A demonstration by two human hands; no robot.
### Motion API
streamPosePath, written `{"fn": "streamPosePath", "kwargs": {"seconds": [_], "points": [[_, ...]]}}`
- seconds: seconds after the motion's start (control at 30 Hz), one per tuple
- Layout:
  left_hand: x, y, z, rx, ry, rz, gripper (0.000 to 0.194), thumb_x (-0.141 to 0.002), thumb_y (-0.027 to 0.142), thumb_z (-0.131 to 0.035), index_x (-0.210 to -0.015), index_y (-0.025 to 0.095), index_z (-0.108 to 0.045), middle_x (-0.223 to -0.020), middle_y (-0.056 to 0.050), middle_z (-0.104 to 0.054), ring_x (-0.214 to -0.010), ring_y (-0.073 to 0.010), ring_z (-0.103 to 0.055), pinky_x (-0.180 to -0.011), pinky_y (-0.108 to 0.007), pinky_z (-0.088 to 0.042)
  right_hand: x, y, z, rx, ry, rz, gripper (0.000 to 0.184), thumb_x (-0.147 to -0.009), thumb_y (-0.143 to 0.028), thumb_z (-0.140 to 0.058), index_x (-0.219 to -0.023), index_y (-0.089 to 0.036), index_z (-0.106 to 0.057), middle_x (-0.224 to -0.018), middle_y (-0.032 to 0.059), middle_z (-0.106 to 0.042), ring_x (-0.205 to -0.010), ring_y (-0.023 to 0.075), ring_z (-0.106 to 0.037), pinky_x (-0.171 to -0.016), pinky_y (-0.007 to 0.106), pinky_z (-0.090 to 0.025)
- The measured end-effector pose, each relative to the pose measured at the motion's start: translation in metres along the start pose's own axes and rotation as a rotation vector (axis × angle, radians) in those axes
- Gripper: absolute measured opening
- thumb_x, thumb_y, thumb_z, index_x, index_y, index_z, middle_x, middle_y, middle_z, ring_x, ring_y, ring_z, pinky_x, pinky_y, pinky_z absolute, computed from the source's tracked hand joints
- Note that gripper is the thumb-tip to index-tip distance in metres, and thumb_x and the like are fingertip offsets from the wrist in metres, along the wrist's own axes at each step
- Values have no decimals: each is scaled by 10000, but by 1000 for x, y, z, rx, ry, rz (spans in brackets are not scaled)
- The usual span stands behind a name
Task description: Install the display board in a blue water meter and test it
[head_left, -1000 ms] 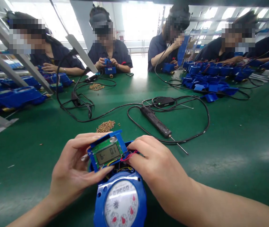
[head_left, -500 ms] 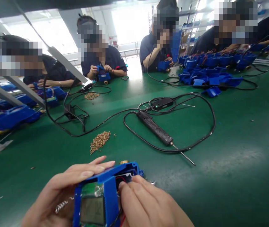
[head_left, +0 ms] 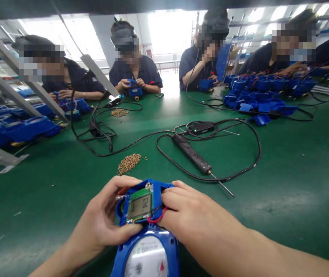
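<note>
- Left hand (head_left: 102,219): curled around the display module (head_left: 140,207), thumb along its near edge and fingers over the far one, pinching it; best to grip by the frame, clear of the screen.
- Right hand (head_left: 189,215): fingers bent together against the module's right side; the tips are hidden, so whether they pinch anything I cannot tell.
- Red wire (head_left: 156,221): loops out beside the right fingers; tucking it in gently, without tugging, would probably avoid trapping it under an edge.
- Blue meter (head_left: 172,246): below and between both hands, dial (head_left: 146,256) facing up, the module at its far end; keeping it steady should help the module sit square.
- Surface (head_left: 51,200): beyond the hands lie a heap of screws (head_left: 129,164) and, to its right, a corded screwdriver (head_left: 191,154).
</note>
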State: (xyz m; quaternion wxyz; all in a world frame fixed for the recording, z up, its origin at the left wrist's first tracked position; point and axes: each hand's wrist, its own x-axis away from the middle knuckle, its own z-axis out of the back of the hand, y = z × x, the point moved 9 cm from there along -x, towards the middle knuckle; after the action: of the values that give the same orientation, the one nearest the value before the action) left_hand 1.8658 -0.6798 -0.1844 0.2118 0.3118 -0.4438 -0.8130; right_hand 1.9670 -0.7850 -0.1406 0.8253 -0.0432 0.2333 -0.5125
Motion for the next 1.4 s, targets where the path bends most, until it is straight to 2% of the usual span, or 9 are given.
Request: {"fn": "streamPosePath", "kwargs": {"seconds": [0.13,0.23,0.4,0.5,0.73,0.93,1.03,1.2,1.4], "points": [[-2,1,-1,48,-6,-2,517,-681,191,-831,-1144,321,-643,-1054,-37,-695,-979,-228,-715,-818,-273,-625,16,7,11,-232,-94,-106,232,-963,-157,-601,-1156,-238,-701,-1316,11,-664,-1205,122,-634,-1045,200,-515],[-2,2,0,88,1,-12,507,-673,197,-845,-1129,315,-656,-1038,-42,-703,-962,-235,-722,-791,-280,-625,33,9,27,-228,37,-157,238,-971,-203,-604,-1155,-277,-735,-1458,23,-575,-1303,131,-587,-1062,190,-500],[-2,-3,-2,159,-2,30,494,-672,208,-852,-1117,290,-654,-1058,-49,-715,-972,-242,-717,-806,-304,-618,50,4,63,-122,479,-157,167,-891,-115,-699,-1023,-180,-779,-1131,76,-734,-1054,137,-690,-939,218,-562],[-2,-4,-2,160,-6,37,504,-664,224,-860,-1117,269,-643,-1061,-52,-714,-974,-245,-712,-816,-315,-609,43,-2,60,-174,559,-81,204,-874,-53,-697,-1033,-161,-763,-1002,62,-746,-919,132,-686,-809,239,-582],[0,-10,-4,191,-48,102,547,-681,294,-877,-1150,248,-600,-1121,-33,-658,-1051,-216,-649,-888,-292,-550,25,9,26,-304,477,-125,129,-880,-63,-686,-896,-162,-768,-896,33,-751,-842,120,-707,-759,212,-595],[0,-18,-4,249,-55,126,557,-690,312,-882,-1163,268,-593,-1111,-11,-652,-1007,-187,-653,-860,-263,-538,17,21,28,-348,561,-266,139,-749,-50,-809,-771,-187,-790,-916,28,-649,-820,100,-655,-710,191,-558],[0,-19,-4,257,-55,129,555,-691,314,-883,-1164,272,-594,-1107,-6,-652,-1000,-182,-654,-852,-255,-538,10,38,22,-467,503,-409,193,-666,-33,-852,-649,-174,-720,-795,-7,-646,-747,98,-628,-648,197,-519],[-1,-16,-5,261,-48,122,561,-678,305,-893,-1155,280,-600,-1102,6,-654,-998,-173,-657,-845,-239,-545,3,52,6,-716,364,-562,380,-621,21,-793,-798,-193,-533,-727,-79,-624,-587,70,-594,-541,169,-493],[0,-14,-5,226,-32,116,561,-684,298,-893,-1158,289,-593,-1104,20,-647,-1016,-160,-649,-861,-218,-546,-6,34,9,-304,242,-405,383,-715,61,-657,-859,-220,-441,-763,-74,-553,-654,73,-529,-573,176,-371]]}}
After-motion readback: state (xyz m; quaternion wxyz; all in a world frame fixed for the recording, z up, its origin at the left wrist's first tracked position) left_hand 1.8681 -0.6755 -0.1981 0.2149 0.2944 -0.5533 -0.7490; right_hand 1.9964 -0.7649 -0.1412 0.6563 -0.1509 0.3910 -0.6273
